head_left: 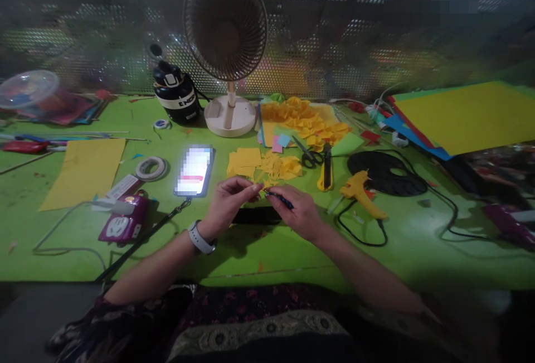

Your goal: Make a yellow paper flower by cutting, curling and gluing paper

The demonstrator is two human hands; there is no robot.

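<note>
My left hand (pixel 225 201) is closed in a pinch on a small yellow paper piece (pixel 263 188). My right hand (pixel 300 217) grips a dark blue patterned pen-like stick (pixel 281 200), its tip meeting the paper at the left fingertips. Below both hands lies a black oblong object (pixel 257 216), partly covered by them. Just beyond the fingers are cut yellow paper scraps (pixel 282 166) and a yellow paper stack (pixel 244 159). Scissors (pixel 311 156) and a yellow box cutter (pixel 325 170) lie to their right.
A lit phone (pixel 194 170), tape roll (pixel 150 168) and purple power adapter (pixel 125 221) lie left. Rightward are a yellow glue gun (pixel 361 193) with its cord and a black palette-shaped mat (pixel 380 168). A fan (pixel 229 120), black bottle (pixel 178 98) and orange paper petals (pixel 305 117) stand behind.
</note>
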